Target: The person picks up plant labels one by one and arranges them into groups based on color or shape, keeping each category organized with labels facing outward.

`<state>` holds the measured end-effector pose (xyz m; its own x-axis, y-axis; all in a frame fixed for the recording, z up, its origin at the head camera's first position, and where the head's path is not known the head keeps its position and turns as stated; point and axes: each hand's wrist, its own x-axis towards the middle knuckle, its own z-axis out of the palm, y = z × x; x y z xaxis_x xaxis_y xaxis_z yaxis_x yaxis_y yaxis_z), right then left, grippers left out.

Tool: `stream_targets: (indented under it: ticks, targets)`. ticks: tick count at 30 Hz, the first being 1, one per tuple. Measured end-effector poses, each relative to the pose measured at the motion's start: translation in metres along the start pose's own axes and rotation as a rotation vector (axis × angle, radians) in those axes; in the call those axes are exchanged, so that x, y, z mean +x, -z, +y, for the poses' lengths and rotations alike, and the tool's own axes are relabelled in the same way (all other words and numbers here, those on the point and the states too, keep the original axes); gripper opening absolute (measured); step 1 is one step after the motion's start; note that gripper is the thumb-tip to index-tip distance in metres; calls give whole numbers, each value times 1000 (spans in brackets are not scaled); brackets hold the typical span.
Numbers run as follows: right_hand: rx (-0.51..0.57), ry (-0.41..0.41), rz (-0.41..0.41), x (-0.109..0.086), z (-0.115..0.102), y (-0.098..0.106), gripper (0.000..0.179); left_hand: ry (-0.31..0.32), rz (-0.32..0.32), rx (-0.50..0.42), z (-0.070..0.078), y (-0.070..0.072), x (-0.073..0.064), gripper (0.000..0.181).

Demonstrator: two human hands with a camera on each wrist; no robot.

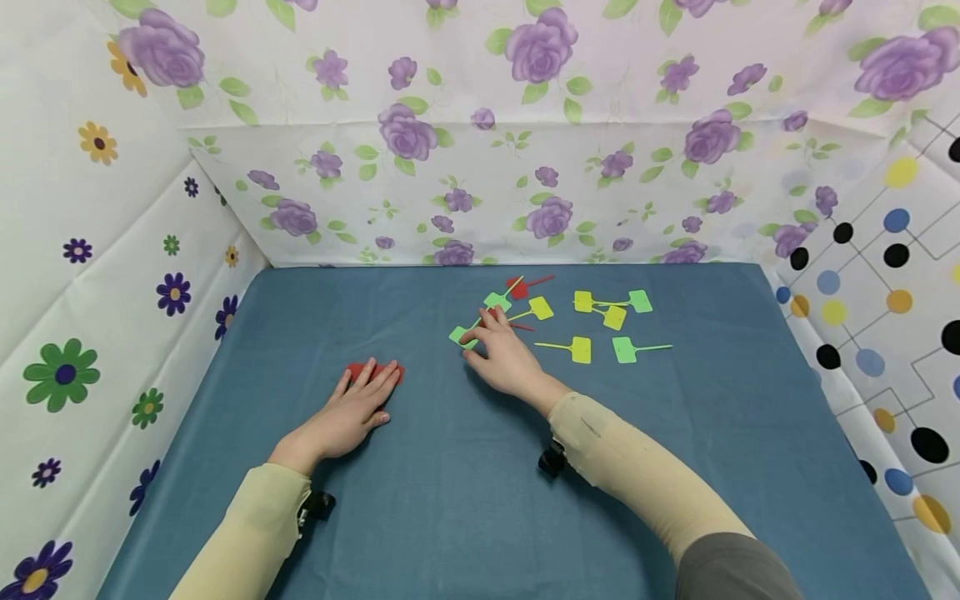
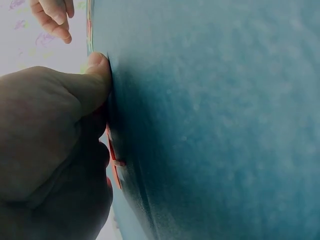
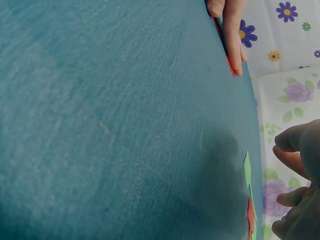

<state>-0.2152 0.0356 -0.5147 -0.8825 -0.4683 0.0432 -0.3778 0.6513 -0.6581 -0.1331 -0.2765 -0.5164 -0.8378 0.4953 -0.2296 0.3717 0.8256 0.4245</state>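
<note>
My left hand [image 1: 341, 421] lies with straight, slightly spread fingers on red plastic pieces [image 1: 401, 374], mostly covered by the fingers. In the right wrist view a red edge [image 3: 231, 67] shows beneath those fingers. My right hand [image 1: 506, 358] is over a loose group of T-shaped plastic plant labels, fingers loosely bent and nothing between them. A green label [image 1: 459, 337] lies below its fingertips, with a red label partly hidden by the hand. Just beyond are another green label [image 1: 495, 301], a yellow label [image 1: 541, 308] and a red label [image 1: 517, 289].
Right of the group lie more labels: a yellow one [image 1: 581, 350], a green one [image 1: 624, 350], and a cluster with yellow [image 1: 615, 317] and green [image 1: 641, 301] heads. A blue cloth [image 1: 450, 500] covers the table. Patterned sheets [image 1: 465, 167] stand at the back and sides.
</note>
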Motion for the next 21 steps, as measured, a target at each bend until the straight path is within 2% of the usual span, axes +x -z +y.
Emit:
stream_targets:
  ticks: [13, 21]
  targets:
    - [-7, 0, 6, 0, 3, -2, 25, 7, 3, -25, -1, 1, 0, 74]
    - [-38, -17, 2, -3, 7, -2, 23, -18, 17, -46, 1, 2, -1, 73]
